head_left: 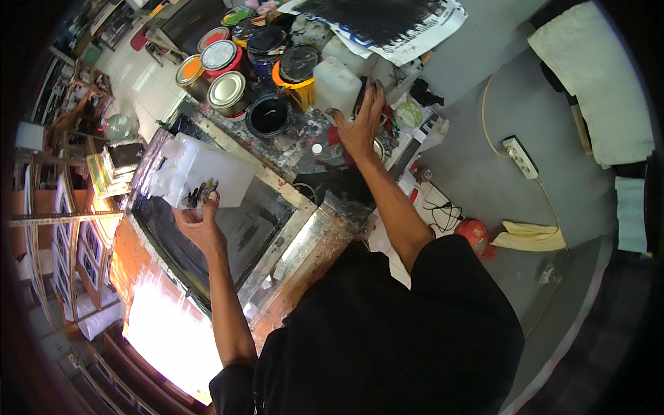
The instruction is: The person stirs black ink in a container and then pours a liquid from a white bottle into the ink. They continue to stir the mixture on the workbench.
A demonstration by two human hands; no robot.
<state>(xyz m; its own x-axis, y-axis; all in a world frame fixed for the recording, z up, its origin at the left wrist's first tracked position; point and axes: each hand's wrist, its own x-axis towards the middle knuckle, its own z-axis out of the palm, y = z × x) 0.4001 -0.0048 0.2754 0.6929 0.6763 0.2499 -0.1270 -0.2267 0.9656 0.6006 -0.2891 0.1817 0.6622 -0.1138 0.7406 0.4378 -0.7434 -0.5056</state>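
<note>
My left hand (201, 225) grips a translucent white plastic jug (220, 169), tilted on its side above a dark framed screen (257, 220). Dark smudges mark the jug near my thumb. Farther off to the right, my right hand (360, 124) reaches over the cluttered bench with thumb and fingers spread. Just beyond it stands a second whitish jug (336, 83); whether the fingertips touch it I cannot tell. A small white round cap (317, 149) lies on the stained bench top, left of my right wrist. Beside it sits an open tub with black inside (269, 115).
Several paint cans crowd the far bench, including a silver-lidded can (227, 91) and a yellow-orange bucket (301, 93). A black-smeared sheet (394, 28) lies beyond them. To the right are a power strip (520, 158) and a yellow cloth (529, 236). Wooden racks (66, 221) stand at left.
</note>
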